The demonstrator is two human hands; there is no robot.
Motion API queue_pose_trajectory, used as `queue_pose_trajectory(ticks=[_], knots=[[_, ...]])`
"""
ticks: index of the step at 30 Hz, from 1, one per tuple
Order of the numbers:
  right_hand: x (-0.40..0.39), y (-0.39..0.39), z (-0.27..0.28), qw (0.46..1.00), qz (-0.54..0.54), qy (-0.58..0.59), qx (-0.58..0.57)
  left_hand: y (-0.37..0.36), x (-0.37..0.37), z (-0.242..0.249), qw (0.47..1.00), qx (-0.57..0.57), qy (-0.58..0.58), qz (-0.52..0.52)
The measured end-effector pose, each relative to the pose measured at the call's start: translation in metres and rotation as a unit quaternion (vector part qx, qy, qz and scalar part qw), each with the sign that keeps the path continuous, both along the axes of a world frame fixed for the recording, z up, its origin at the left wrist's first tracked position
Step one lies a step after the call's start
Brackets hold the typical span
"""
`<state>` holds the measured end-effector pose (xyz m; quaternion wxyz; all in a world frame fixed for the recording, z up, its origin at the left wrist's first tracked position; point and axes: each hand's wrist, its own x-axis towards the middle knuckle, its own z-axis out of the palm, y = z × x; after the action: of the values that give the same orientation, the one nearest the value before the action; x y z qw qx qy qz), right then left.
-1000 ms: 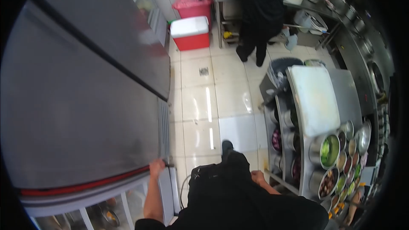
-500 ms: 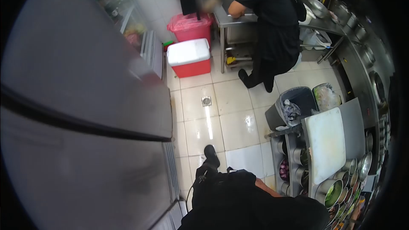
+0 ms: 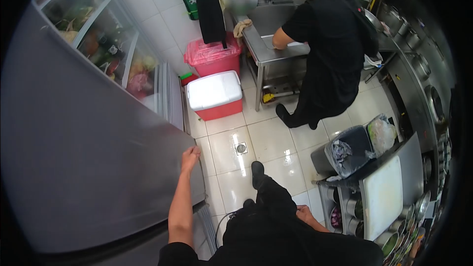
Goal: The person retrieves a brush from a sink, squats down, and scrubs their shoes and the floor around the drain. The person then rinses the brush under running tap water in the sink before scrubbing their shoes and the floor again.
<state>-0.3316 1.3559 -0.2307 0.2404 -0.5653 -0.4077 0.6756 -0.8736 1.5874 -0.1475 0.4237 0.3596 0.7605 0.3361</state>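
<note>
My left hand [image 3: 190,157] hangs in front of the grey steel fridge door [image 3: 118,133], overlapping its right edge in this view. Its fingers are curled into a loose fist, and nothing shows in them. Low at my right side is my right hand [image 3: 304,214], partly covered by my dark clothes. Its fingers look curled in, and their inner side is hidden. The shelf unit with metal pots [image 3: 355,208] stands to the right of this hand.
Ahead stand a red cooler with a white lid [image 3: 215,93] and a pink bin [image 3: 217,59]. A person in black [image 3: 331,54] works at the steel sink [image 3: 266,19]. A grey trash bin [image 3: 352,152] and a white cutting board [image 3: 383,199] are on the right. A glass-front fridge [image 3: 106,44] stands left.
My view has moved forward along the tiled floor and tilted up. My left hand has come into view by the fridge door. More of my right hand shows.
</note>
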Motion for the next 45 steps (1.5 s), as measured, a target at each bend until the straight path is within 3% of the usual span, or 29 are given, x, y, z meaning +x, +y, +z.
queue_pose_trajectory(ticks=[1, 4, 6, 8, 9, 10, 11, 12, 13, 15, 18, 22, 25, 28, 30, 32, 35, 36, 38, 40, 43, 45], knots=[[0.0, 0.016, -0.007, 0.998, -0.014, 0.047, -0.042, 0.018, 0.001, 0.004, 1.0, 0.003, 0.012, -0.027], [-0.021, 0.101, -0.019, 0.961, 0.095, -0.248, -0.08, 0.025, -0.007, -0.025, 0.988, -0.023, 0.115, -0.095], [-0.039, 0.174, 0.025, 0.902, 0.203, -0.37, -0.086, 0.001, -0.011, -0.044, 0.989, -0.081, 0.096, -0.078], [-0.053, 0.232, 0.048, 0.807, 0.302, -0.505, -0.042, -0.055, -0.023, -0.091, 0.989, -0.135, 0.053, -0.031], [-0.065, 0.261, 0.055, 0.813, 0.282, -0.507, -0.042, -0.081, -0.028, -0.111, 0.986, -0.161, 0.033, -0.006], [-0.078, 0.293, 0.062, 0.818, 0.264, -0.51, -0.042, -0.096, -0.018, -0.098, 0.959, -0.274, 0.055, -0.043], [-0.092, 0.327, 0.059, 0.814, 0.286, -0.505, -0.015, -0.124, -0.007, -0.1, 0.947, -0.283, -0.099, 0.113], [-0.1, 0.36, 0.052, 0.839, 0.305, -0.446, 0.062, -0.143, -0.003, -0.103, 0.911, -0.323, -0.203, 0.158], [-0.117, 0.389, 0.04, 0.881, 0.225, -0.394, 0.136, -0.161, 0.001, -0.105, 0.859, -0.367, -0.29, 0.206], [-0.168, 0.464, 0.064, 0.892, 0.162, -0.324, 0.271, -0.183, 0.011, -0.115, 0.824, -0.415, -0.318, 0.22], [-0.237, 0.576, 0.117, 0.891, 0.077, -0.258, 0.365, -0.164, 0.004, -0.128, 0.83, -0.434, -0.291, 0.195], [-0.283, 0.692, 0.175, 0.869, -0.053, -0.269, 0.412, -0.067, -0.046, -0.175, 0.866, -0.413, -0.252, 0.129], [-0.294, 0.767, 0.224, 0.83, -0.086, -0.317, 0.452, 0.067, -0.092, -0.199, 0.918, -0.33, -0.201, 0.094], [-0.291, 0.864, 0.249, 0.822, -0.124, -0.34, 0.44, 0.187, -0.127, -0.17, 0.967, -0.213, -0.12, 0.071], [-0.286, 0.934, 0.253, 0.748, -0.161, -0.384, 0.517, 0.265, -0.128, -0.101, 0.951, -0.178, -0.182, 0.177], [-0.287, 1.0, 0.261, 0.712, -0.16, -0.442, 0.521, 0.297, -0.14, -0.094, 0.959, -0.131, -0.189, 0.165], [-0.287, 1.098, 0.274, 0.735, -0.085, -0.493, 0.458, 0.315, -0.138, -0.078, 0.974, -0.111, -0.134, 0.146], [-0.286, 1.138, 0.268, 0.735, -0.058, -0.513, 0.439, 0.297, -0.142, -0.085, 0.986, -0.124, -0.075, 0.086], [-0.29, 1.196, 0.269, 0.725, -0.001, -0.557, 0.405, 0.277, -0.131, -0.084, 0.97, -0.181, -0.069, 0.145], [-0.295, 1.229, 0.271, 0.705, 0.072, -0.607, 0.358, 0.206, -0.132, -0.169, 0.905, -0.289, -0.171, 0.263], [-0.296, 1.275, 0.25, 0.646, 0.183, -0.649, 0.357, 0.174, -0.092, -0.15, 0.847, -0.355, -0.27, 0.289], [-0.298, 1.291, 0.246, 0.639, 0.24, -0.654, 0.327, 0.166, -0.074, -0.144, 0.82, -0.379, -0.315, 0.292]])
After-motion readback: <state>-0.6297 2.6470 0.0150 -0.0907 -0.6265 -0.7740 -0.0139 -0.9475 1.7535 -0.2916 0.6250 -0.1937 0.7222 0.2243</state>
